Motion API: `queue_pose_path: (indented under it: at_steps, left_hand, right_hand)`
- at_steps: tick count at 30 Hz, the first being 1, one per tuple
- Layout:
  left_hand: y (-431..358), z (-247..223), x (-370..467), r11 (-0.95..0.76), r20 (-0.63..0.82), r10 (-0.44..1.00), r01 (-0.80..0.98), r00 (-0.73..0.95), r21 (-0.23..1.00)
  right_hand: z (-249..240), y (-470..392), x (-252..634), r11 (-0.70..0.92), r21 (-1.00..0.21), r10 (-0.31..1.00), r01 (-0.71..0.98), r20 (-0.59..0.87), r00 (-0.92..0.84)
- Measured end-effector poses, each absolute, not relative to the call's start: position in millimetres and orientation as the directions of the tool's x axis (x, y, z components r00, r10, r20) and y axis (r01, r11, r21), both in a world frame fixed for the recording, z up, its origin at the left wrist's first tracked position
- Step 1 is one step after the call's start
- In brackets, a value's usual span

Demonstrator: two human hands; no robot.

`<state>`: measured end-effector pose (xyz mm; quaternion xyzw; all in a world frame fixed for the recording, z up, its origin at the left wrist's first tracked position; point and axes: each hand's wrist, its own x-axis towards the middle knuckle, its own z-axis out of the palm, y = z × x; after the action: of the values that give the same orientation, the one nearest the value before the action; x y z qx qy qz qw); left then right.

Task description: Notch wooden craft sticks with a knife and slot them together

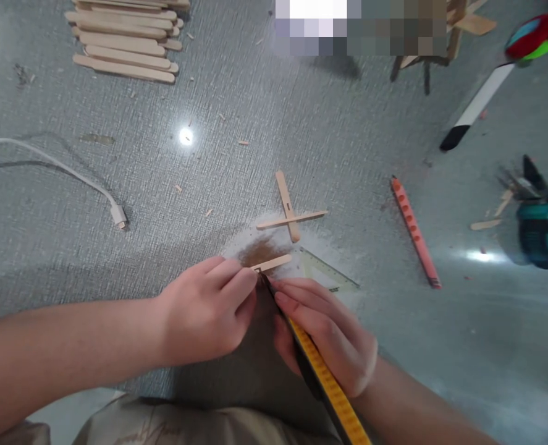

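Observation:
My left hand (209,306) pinches one end of a short wooden stick (276,262) against the table. A small dark notch shows in the stick beside my fingertips. My right hand (324,330) is closed around a long yellow and black tool (327,377), whose dark narrow tip touches the stick at the notch. Just beyond my hands, two wooden sticks (291,219) lie crossed, one with a small slot. A clear triangular ruler (329,272) lies beside my right hand's fingers.
Wooden sticks (125,46) are piled at the upper left. A white cable (65,167) lies at the left. Towards the right are a pink pencil (415,232), a white and black pen-like item (480,102), teal-handled pliers (537,228) and a wooden construction (454,43). Wood bits are scattered about.

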<state>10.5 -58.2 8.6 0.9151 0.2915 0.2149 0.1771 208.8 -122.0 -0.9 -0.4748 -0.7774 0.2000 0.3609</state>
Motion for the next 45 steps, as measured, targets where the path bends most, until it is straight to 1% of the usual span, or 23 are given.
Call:
queue_pose_path:
  at_steps: [9,14,20,25,28,31,35,45]
  left_hand:
    - [-58.9,8.8,11.0,-0.770,0.299,0.613,0.468,0.732,0.433]
    - [-61.0,8.6,11.0,-0.792,0.305,0.594,0.475,0.745,0.384]
    - [-62.8,7.8,11.7,-0.775,0.299,0.613,0.482,0.731,0.409]
    - [-61.6,7.6,12.2,-0.777,0.307,0.610,0.473,0.731,0.416]
    - [-61.3,7.4,12.2,-0.767,0.313,0.617,0.462,0.722,0.446]
    - [-61.8,7.4,11.6,-0.783,0.324,0.599,0.452,0.733,0.427]
    - [-62.3,7.8,10.7,-0.794,0.320,0.589,0.459,0.742,0.398]
    - [-62.2,9.7,12.7,-0.766,0.303,0.621,0.479,0.723,0.429]
  right_hand:
    - [-2.5,-123.0,207.0,0.486,-0.640,0.873,0.595,0.392,-0.291]
    - [0.5,-121.0,207.0,0.556,-0.588,0.831,0.588,0.410,-0.376]
    - [1.6,-123.7,208.4,0.505,-0.591,0.862,0.630,0.377,-0.338]
    - [2.5,-126.0,209.4,0.527,-0.564,0.849,0.636,0.381,-0.366]
    - [3.2,-125.4,209.2,0.498,-0.591,0.866,0.635,0.373,-0.332]
    - [2.5,-123.7,208.8,0.479,-0.620,0.877,0.621,0.367,-0.310]
    - [0.0,-122.6,208.7,0.499,-0.611,0.865,0.614,0.389,-0.316]
    - [0.7,-124.6,206.8,0.488,-0.605,0.871,0.629,0.388,-0.303]
